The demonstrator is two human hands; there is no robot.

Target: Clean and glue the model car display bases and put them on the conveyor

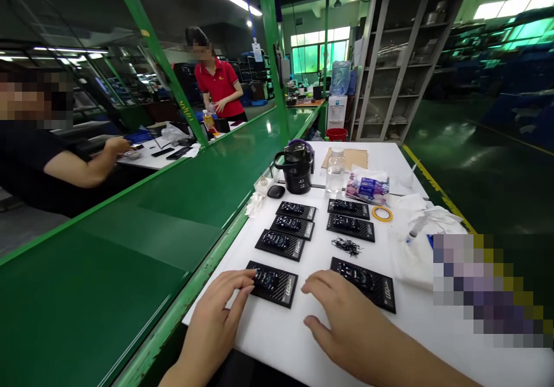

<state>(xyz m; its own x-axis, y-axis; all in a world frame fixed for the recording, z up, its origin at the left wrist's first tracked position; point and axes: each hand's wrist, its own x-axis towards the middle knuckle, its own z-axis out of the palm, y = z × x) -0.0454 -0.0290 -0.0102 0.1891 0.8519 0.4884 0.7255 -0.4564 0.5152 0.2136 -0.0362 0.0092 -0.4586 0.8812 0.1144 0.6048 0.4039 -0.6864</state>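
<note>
My left hand (223, 312) is at the left end of the nearest left black plate (283, 297), thumb and fingertips brought together at the rear of the dark model car (267, 278) on it. Whether anything small is pinched there is hidden. My right hand (341, 323) hovers between the two nearest plates with thumb and fingers apart, holding nothing. It partly covers the near right plate (387, 295), which bears another model car (357, 274). Further back, several more plates with cars stand in two columns. A pile of small black parts (347, 247) lies in the right column.
Behind the plates are a black jug (298, 171), a mouse (276, 191), a clear bottle (335, 173) and yellow tape (382, 213). White tissues and a syringe (418, 228) lie right. A green conveyor (173, 225) runs left; two people work beyond it.
</note>
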